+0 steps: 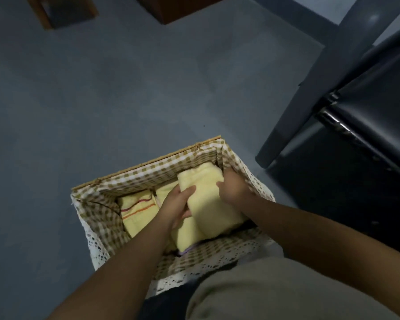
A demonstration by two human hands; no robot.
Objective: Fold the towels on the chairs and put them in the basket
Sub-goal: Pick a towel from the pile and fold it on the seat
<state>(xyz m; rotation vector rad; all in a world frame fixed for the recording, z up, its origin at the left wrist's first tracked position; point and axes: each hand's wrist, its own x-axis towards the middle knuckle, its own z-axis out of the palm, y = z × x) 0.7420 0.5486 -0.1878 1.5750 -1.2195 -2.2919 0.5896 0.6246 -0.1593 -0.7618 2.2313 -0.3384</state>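
Two hands hold one folded yellow towel (209,199) at the right side of the basket (148,163). The left grip (179,204) is curled round the towel's left edge, with fingers on top and the thumb lower down. The right grip (233,188) grasps the towel's right edge, close to the basket's right wall. That hand looks a bit blurry, so I cannot tell how each finger lies. The towel is thick and soft. Its far end almost touches the back wall of the basket.

More yellow cloth (185,236) lies under the held towel, and a thin purple edge peeks out at its near end. Another folded towel, a striped towel (136,211), lies flat in the left part of the basket. It is yellow too, with red and orange lines across it.

Inside the basket is a checked brown and white cloth, and white lace hangs over the rim. The basket stands on a blue-grey floor (102,88).

Near the basket, on the right, is a dark chair (367,100) with a black seat. Far off at the top are two brown wooden things (178,8). Tan trousers (263,292) show at the bottom.
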